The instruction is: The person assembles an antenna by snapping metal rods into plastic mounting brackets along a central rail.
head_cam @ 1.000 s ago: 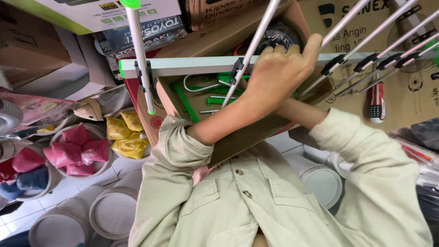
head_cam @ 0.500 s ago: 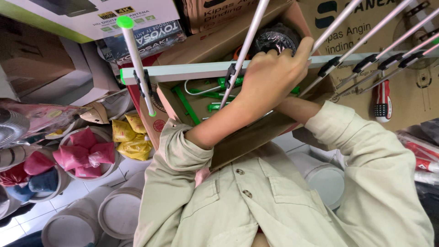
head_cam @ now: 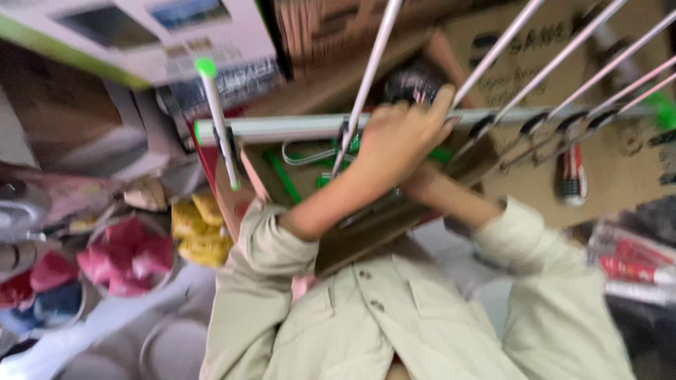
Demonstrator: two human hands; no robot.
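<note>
A left hand [head_cam: 405, 134] curls closed over the pale rail [head_cam: 296, 128] of a folding drying rack, centre frame above an open cardboard box [head_cam: 366, 232]; the right hand is hidden behind it, grip unclear.

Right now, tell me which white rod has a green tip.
The short rod at far left, apart from the hand. Its upper end carries a green cap; the other rods run out of frame, tips unseen.
</note>
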